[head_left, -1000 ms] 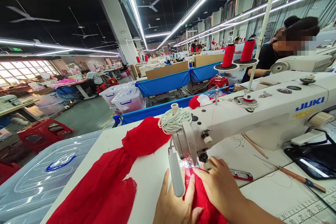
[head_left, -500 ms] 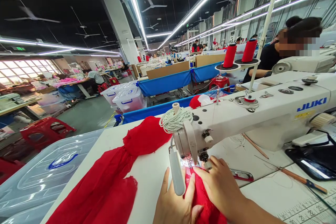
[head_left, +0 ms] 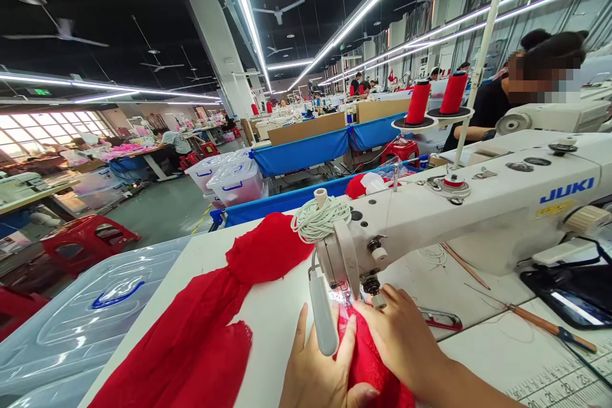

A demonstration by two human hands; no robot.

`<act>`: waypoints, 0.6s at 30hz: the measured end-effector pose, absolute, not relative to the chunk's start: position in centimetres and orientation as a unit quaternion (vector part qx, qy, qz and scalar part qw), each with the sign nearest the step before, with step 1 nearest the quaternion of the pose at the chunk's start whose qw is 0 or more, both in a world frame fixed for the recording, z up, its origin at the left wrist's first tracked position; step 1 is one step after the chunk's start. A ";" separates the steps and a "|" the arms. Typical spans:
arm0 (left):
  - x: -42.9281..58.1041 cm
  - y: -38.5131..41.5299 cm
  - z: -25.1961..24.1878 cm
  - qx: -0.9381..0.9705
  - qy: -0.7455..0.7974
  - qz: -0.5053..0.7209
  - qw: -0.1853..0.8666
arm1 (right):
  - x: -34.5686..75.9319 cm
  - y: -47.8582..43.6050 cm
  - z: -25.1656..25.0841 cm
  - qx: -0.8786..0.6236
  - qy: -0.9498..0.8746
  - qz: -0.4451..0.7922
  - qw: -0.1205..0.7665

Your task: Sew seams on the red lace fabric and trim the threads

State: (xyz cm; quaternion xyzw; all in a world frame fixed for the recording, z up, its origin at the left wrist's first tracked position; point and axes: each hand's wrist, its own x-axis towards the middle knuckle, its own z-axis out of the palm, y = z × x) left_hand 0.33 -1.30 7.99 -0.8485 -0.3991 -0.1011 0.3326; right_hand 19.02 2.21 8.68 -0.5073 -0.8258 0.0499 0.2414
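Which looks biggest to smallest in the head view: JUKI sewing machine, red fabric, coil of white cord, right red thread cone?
1. JUKI sewing machine
2. red fabric, though it lies nearer the camera
3. coil of white cord
4. right red thread cone, similar to the coil and farther off, so unsure

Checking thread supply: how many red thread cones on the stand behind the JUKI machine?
2. Both stand upright side by side on the thread stand's round trays behind the sewing machine: left red cone, right red cone. More red cones far back may belong to other stations.
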 end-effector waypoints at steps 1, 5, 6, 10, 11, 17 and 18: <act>0.3 -1.3 8.1 -0.848 -0.398 -0.102 0.334 | 19.0 2.2 9.0 -0.522 -0.817 0.071 0.236; 0.1 -1.1 8.3 -0.852 -0.381 -0.099 0.345 | 19.0 2.0 10.3 -0.585 -0.770 0.164 0.195; 0.0 -1.0 8.4 -0.854 -0.374 -0.098 0.348 | 19.0 2.0 10.5 -0.592 -0.764 0.179 0.185; -0.1 -0.9 8.5 -0.853 -0.371 -0.108 0.350 | 19.0 2.2 11.2 -0.593 -0.750 0.230 0.183; -0.1 -0.9 8.5 -0.850 -0.376 -0.117 0.349 | 19.0 2.2 11.4 -0.584 -0.746 0.257 0.191; 0.6 -0.9 7.9 -0.843 -0.382 -0.172 0.337 | 19.4 2.5 12.5 -0.453 -0.710 0.469 0.267; 0.7 -0.9 7.7 -0.840 -0.388 -0.177 0.335 | 19.4 2.5 12.6 -0.446 -0.703 0.486 0.264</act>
